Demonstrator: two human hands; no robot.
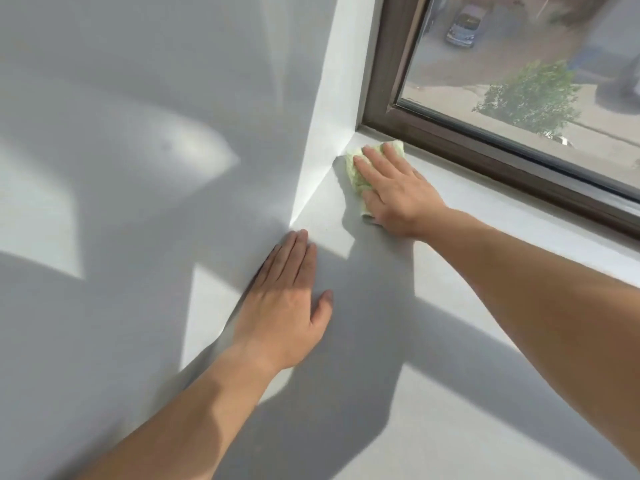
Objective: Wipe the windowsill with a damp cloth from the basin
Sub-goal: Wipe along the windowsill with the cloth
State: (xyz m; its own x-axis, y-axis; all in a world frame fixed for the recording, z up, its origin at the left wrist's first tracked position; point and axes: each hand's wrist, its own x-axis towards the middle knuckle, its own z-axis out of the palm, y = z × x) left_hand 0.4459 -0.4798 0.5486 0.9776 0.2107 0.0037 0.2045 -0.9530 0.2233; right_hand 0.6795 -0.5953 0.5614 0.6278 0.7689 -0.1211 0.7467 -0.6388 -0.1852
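Reaching in from the bottom edge, the bare left forearm runs up and forward to the left hand (284, 299), the part farthest from the brown window frame (450, 140). This hand lies palm down on the pale grey windowsill (467, 216), right where the sill meets the white wall (138, 133). Its four fingers are straight and close together, pointing toward the frame's lower left corner, with the thumb splayed out to the side. It holds nothing and only rests flat, half in shadow.

Closer to the frame, the right arm stretches long and nearly straight from the right edge. The right hand (398, 192) is flat too, palm down, with straight fingers (375, 159) a little apart. It presses on a light green cloth (354, 176) without curling round it. The cloth lies bunched on the sill just short of the frame's lower left corner, and its far end touches the white side wall of the window recess (332, 116). Green folds show past the fingertips and beside the thumb, and the rest is hidden under the palm.

Beyond the frame, through the glass, a leafy tree (530, 95) and a parked car (464, 26) show far below on a sandy street.
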